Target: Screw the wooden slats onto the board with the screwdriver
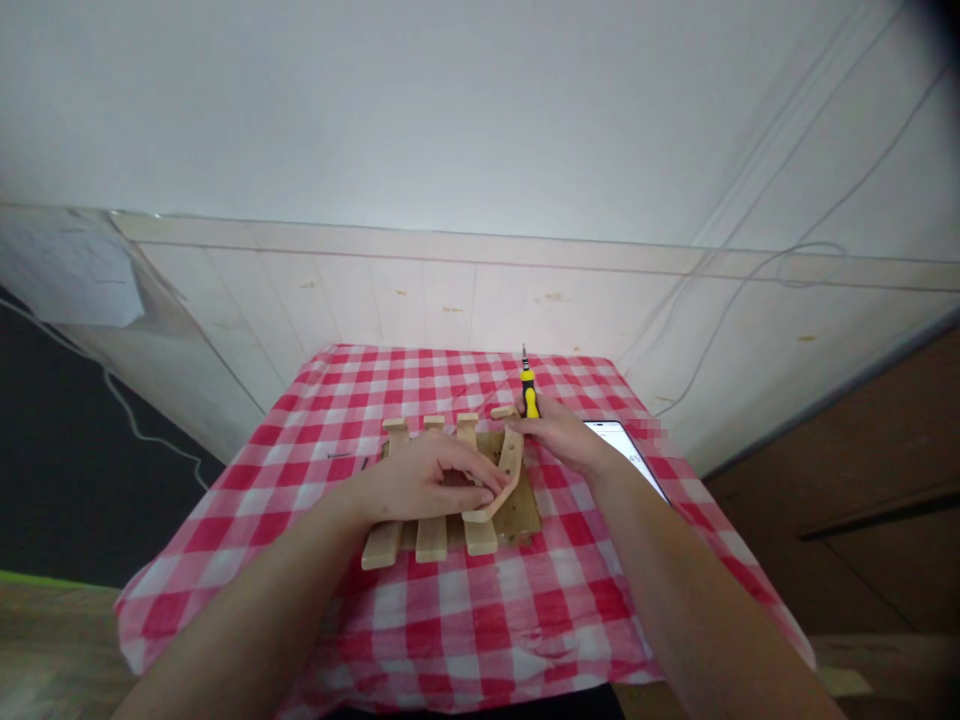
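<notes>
1. White wall (420, 120) rises behind a tabletop (570, 600) covered in red-and-white checks
2. Near the middle of it lie several pale wooden slats (431, 540), side by side, with a brown board (529, 505) showing beneath them; an angled wooden piece (513, 455) lies over their right side
3. To handle that piece well, I would press it flat with the left fingertips near the bend and line its dark spots, probably holes, up with the slat below before any turning force goes on
4. A good habit here, I think: fingers clear of the spots, and the screwdriver (530, 392) brought upright over one, since a slanted bit would likely slip
5. Left hand (431, 475): spread low across the slats, fingers loosely bent, tips touching the angled piece; I cannot tell whether they pinch it or only press
6. Right hand (561, 432): curled around the yellow-and-black screwdriver, bit pointing towards the wall, fingers at the piece's far end
</notes>
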`<move>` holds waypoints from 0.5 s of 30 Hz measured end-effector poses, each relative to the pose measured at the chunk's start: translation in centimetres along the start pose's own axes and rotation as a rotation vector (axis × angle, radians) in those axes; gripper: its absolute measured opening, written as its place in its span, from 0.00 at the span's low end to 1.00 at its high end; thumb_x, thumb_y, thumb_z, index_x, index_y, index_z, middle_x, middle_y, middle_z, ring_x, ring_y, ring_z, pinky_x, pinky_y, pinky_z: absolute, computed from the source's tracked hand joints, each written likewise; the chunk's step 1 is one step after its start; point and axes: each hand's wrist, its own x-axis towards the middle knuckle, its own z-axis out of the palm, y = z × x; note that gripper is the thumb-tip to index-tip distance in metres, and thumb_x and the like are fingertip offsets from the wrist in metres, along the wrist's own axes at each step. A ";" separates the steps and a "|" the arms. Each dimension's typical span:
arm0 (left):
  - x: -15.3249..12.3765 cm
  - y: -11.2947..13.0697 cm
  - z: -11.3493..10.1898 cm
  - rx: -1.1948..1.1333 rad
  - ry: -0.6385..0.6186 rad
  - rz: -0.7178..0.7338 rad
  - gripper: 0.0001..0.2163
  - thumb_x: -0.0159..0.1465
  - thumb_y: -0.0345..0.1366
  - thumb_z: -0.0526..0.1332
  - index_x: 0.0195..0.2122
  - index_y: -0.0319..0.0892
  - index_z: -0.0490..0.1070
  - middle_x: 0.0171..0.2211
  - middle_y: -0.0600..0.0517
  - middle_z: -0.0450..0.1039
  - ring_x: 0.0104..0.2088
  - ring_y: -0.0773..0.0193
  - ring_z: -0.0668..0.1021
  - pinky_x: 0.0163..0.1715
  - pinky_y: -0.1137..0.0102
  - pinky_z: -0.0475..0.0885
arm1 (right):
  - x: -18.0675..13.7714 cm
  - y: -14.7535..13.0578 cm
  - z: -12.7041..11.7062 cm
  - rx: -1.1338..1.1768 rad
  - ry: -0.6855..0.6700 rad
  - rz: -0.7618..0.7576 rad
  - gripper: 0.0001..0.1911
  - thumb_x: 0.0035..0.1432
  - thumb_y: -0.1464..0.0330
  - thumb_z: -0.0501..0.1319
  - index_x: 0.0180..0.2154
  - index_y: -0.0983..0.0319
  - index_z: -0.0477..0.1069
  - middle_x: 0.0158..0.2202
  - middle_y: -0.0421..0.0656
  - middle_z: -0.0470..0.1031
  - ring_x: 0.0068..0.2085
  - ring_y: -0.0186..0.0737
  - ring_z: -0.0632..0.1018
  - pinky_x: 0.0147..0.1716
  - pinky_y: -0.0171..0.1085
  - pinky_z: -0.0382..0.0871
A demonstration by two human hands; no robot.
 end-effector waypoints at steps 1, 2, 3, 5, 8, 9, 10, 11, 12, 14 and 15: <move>-0.1 0.0 -0.2 -0.033 -0.010 0.009 0.08 0.63 0.32 0.61 0.39 0.40 0.80 0.44 0.45 0.81 0.42 0.61 0.82 0.42 0.72 0.76 | 0.0 0.0 0.1 -0.088 0.019 -0.025 0.14 0.44 0.65 0.68 0.36 0.59 0.71 0.36 0.41 0.77 0.41 0.44 0.75 0.41 0.42 0.68; -0.2 0.1 -0.3 -0.067 -0.014 0.027 0.08 0.63 0.32 0.61 0.39 0.40 0.80 0.44 0.45 0.81 0.43 0.61 0.82 0.43 0.72 0.76 | -0.1 -0.1 0.2 -0.176 0.047 -0.053 0.15 0.46 0.63 0.67 0.37 0.59 0.71 0.36 0.41 0.77 0.40 0.43 0.75 0.40 0.42 0.68; -0.2 0.1 -0.4 -0.095 -0.009 0.043 0.08 0.63 0.31 0.61 0.39 0.40 0.80 0.44 0.45 0.81 0.44 0.61 0.82 0.43 0.72 0.76 | -0.1 -0.1 0.2 -0.257 0.082 -0.076 0.15 0.47 0.61 0.67 0.37 0.59 0.71 0.35 0.40 0.76 0.39 0.43 0.75 0.39 0.42 0.67; -0.3 0.1 -0.4 -0.131 0.060 0.053 0.08 0.62 0.29 0.60 0.38 0.40 0.80 0.42 0.45 0.81 0.41 0.62 0.82 0.41 0.72 0.76 | -0.1 -0.2 0.4 -0.390 0.133 -0.090 0.14 0.49 0.60 0.65 0.36 0.60 0.70 0.34 0.40 0.75 0.36 0.41 0.74 0.36 0.40 0.66; -0.3 0.1 -0.4 -0.165 0.261 0.020 0.09 0.61 0.26 0.59 0.36 0.39 0.80 0.37 0.45 0.82 0.35 0.63 0.82 0.36 0.72 0.78 | -0.3 -0.4 0.9 -0.576 0.167 -0.099 0.11 0.53 0.61 0.63 0.35 0.61 0.69 0.33 0.42 0.76 0.34 0.40 0.74 0.33 0.39 0.64; -0.3 0.0 -0.4 -0.174 0.325 0.011 0.10 0.60 0.25 0.59 0.35 0.39 0.80 0.35 0.46 0.81 0.33 0.63 0.82 0.34 0.72 0.78 | -0.3 -0.5 1.2 -0.620 0.174 -0.108 0.11 0.53 0.61 0.63 0.35 0.61 0.69 0.34 0.42 0.76 0.34 0.40 0.74 0.32 0.39 0.64; -0.3 0.0 -0.4 -0.181 0.373 0.010 0.10 0.59 0.25 0.59 0.34 0.39 0.79 0.34 0.46 0.81 0.31 0.63 0.82 0.32 0.72 0.78 | -0.4 -0.6 1.4 -0.652 0.182 -0.117 0.10 0.54 0.61 0.62 0.35 0.60 0.70 0.34 0.43 0.77 0.34 0.41 0.74 0.32 0.38 0.64; -0.3 -0.2 -0.5 -0.182 0.400 0.012 0.10 0.58 0.25 0.58 0.34 0.39 0.79 0.33 0.47 0.81 0.30 0.64 0.81 0.31 0.73 0.78 | -0.5 -0.7 1.7 -0.672 0.190 -0.119 0.10 0.54 0.61 0.62 0.35 0.60 0.70 0.34 0.44 0.77 0.34 0.41 0.75 0.32 0.38 0.64; -0.3 -0.3 -0.6 -0.173 0.412 0.019 0.10 0.58 0.25 0.58 0.34 0.39 0.79 0.32 0.47 0.81 0.29 0.64 0.81 0.30 0.73 0.78 | -0.6 -0.8 2.0 -0.680 0.194 -0.113 0.10 0.55 0.61 0.62 0.36 0.60 0.70 0.35 0.44 0.78 0.35 0.41 0.76 0.32 0.38 0.64; -0.3 -0.5 -0.7 -0.117 0.393 0.034 0.11 0.58 0.24 0.58 0.35 0.40 0.79 0.34 0.47 0.81 0.32 0.63 0.82 0.32 0.72 0.78 | -0.8 -0.9 2.4 -0.684 0.181 -0.094 0.09 0.55 0.62 0.62 0.37 0.60 0.72 0.36 0.45 0.79 0.36 0.43 0.77 0.32 0.38 0.65; -0.3 -0.6 -0.8 -0.068 0.371 0.048 0.12 0.57 0.24 0.57 0.36 0.40 0.80 0.36 0.47 0.82 0.34 0.62 0.82 0.34 0.71 0.78 | -0.8 -1.0 2.5 -0.690 0.173 -0.092 0.09 0.56 0.63 0.62 0.38 0.60 0.72 0.37 0.46 0.79 0.37 0.43 0.77 0.32 0.38 0.65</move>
